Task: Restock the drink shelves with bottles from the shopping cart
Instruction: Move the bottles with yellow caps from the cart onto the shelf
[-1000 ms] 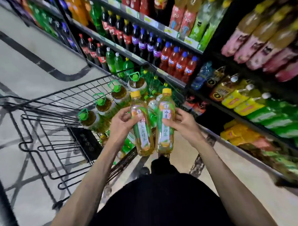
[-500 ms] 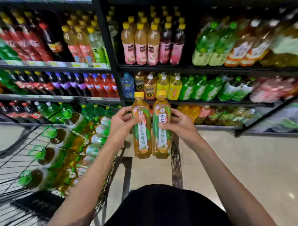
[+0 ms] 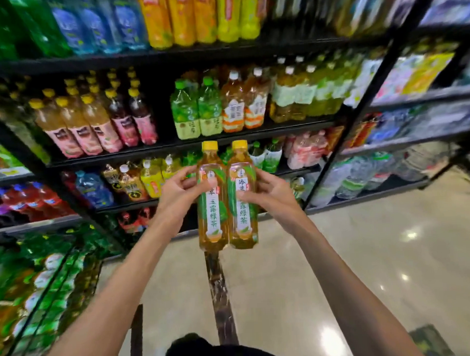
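With the shopping cart (image 3: 45, 293) low and left of the drink shelves (image 3: 173, 145), my left hand (image 3: 175, 198) wraps one green tea bottle (image 3: 213, 219) and my right hand (image 3: 276, 200) a second green tea bottle (image 3: 244, 217), both upright, touching, held before those shelves; I judge I'm mid-carry, next needing a free gap among the tea rows.

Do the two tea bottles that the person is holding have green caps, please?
No, both the left bottle and the right bottle have yellow caps, held by the left hand and the right hand.
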